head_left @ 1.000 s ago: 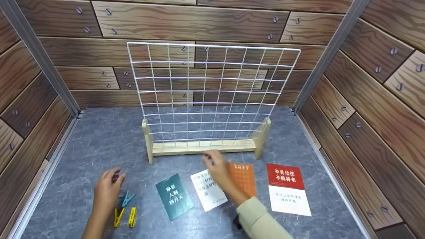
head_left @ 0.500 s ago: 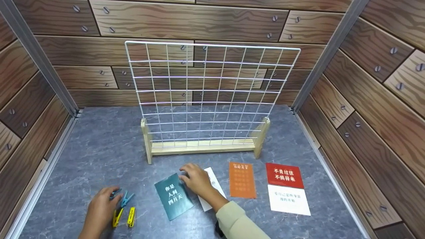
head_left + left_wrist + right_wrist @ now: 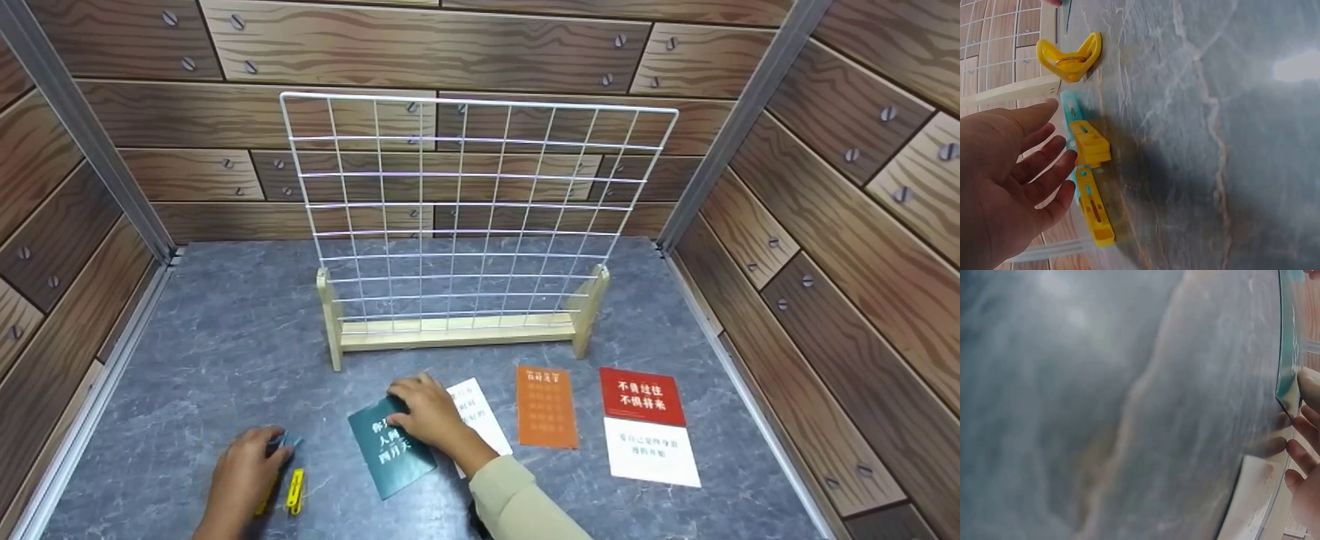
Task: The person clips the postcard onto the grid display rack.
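My left hand (image 3: 244, 476) is low over a small group of plastic clothespins, its thumb and fingers beside a light-blue clothespin (image 3: 294, 442). A yellow clothespin (image 3: 295, 491) lies just to its right. The left wrist view shows the thumb apart from the bent fingers, near the blue clothespin (image 3: 1069, 104) and more yellow clothespins (image 3: 1094, 208). My right hand (image 3: 431, 412) is at the upper right corner of a dark green card (image 3: 397, 465), thumb over it and fingertips at its edge. This hand partly covers a white card (image 3: 480, 412) with printed writing.
Behind the cards a white wire grid (image 3: 480, 202) stands upright in a wooden base (image 3: 457, 341). To the right lie an orange card (image 3: 547, 409), a red card (image 3: 643, 397) and another white card (image 3: 651, 454). Wood-patterned walls (image 3: 337, 45) enclose the grey marbled surface (image 3: 225, 322).
My right hand has moved left and down from above the first white card to the green card's corner. My left hand has come down to the blue clothespin.
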Demonstrator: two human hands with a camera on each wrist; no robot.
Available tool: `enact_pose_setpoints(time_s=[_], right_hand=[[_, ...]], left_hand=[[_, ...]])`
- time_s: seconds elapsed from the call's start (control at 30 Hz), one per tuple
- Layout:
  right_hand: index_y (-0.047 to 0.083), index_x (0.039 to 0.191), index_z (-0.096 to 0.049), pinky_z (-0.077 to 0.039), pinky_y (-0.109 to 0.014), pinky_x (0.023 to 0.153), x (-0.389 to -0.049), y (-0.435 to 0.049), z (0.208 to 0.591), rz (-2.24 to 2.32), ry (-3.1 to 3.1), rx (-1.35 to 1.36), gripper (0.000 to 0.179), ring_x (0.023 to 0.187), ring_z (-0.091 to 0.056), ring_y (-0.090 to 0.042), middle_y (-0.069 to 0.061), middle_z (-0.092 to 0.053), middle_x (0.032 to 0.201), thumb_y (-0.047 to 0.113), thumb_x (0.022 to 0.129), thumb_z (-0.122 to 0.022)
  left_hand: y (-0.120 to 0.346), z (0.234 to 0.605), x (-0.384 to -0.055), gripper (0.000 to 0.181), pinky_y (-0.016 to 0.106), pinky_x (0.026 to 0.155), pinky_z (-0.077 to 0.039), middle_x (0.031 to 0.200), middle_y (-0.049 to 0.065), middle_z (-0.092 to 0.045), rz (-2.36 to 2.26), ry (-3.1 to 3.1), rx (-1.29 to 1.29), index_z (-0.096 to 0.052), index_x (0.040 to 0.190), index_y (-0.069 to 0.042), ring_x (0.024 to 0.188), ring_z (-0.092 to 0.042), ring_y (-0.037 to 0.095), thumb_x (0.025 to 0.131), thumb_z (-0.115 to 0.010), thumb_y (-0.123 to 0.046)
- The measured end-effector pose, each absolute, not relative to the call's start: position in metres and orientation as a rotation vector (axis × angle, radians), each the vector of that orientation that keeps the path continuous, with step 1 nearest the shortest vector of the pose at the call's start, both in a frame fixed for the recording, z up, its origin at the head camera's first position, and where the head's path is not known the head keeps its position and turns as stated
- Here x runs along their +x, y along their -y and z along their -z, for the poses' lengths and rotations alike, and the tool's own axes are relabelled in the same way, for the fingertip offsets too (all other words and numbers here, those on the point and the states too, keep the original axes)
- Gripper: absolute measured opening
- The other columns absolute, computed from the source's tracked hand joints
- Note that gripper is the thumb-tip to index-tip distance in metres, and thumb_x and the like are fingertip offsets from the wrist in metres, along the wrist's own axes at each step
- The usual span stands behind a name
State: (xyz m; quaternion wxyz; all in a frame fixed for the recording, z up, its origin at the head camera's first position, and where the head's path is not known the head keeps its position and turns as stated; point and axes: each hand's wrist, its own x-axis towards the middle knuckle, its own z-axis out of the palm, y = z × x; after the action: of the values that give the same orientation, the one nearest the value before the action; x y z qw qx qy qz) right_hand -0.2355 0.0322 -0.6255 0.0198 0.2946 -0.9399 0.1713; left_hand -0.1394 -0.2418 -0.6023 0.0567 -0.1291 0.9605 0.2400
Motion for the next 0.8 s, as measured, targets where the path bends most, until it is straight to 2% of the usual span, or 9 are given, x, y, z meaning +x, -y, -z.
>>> enact_pose_setpoints(time_s=[0.27, 0.57, 0.8], right_hand=[[0.020, 0.127, -0.069, -0.048, -0.038, 0.099, -0.233, -0.028, 0.625, -0.506, 2.877, 0.929, 0.042, 0.117, -0.056, -0.017, 0.004, -0.065, 0.127, 0.041, 0.091, -0.073], [0.018, 0.130, -0.067, -0.047, -0.036, 0.096, -0.234, -0.028, 0.624, -0.552, 2.922, 0.872, 0.046, 0.109, -0.053, -0.018, 0.000, -0.061, 0.120, 0.039, 0.090, -0.074], [0.017, 0.119, -0.071, -0.048, -0.034, 0.089, -0.235, -0.032, 0.622, -0.601, 2.942, 0.812, 0.037, 0.102, -0.052, -0.017, 0.000, -0.058, 0.114, 0.038, 0.089, -0.075]], left_hand=[[0.234, 0.606, -0.139, 0.036, 0.062, 0.092, -0.045, 0.122, 0.021, -0.068, -0.592, -2.996, -0.355, -0.072, 0.117, -0.006, 0.115, -0.061, 0.043, 0.087, -0.079, -0.024], [0.228, 0.610, -0.146, 0.028, 0.060, 0.089, -0.045, 0.114, 0.017, -0.071, -0.554, -2.990, -0.356, -0.074, 0.108, -0.009, 0.107, -0.064, 0.039, 0.086, -0.079, -0.025], [0.226, 0.609, -0.145, 0.017, 0.060, 0.088, -0.046, 0.107, 0.014, -0.071, -0.549, -3.044, -0.335, -0.075, 0.101, -0.011, 0.104, -0.065, 0.038, 0.089, -0.076, -0.022]])
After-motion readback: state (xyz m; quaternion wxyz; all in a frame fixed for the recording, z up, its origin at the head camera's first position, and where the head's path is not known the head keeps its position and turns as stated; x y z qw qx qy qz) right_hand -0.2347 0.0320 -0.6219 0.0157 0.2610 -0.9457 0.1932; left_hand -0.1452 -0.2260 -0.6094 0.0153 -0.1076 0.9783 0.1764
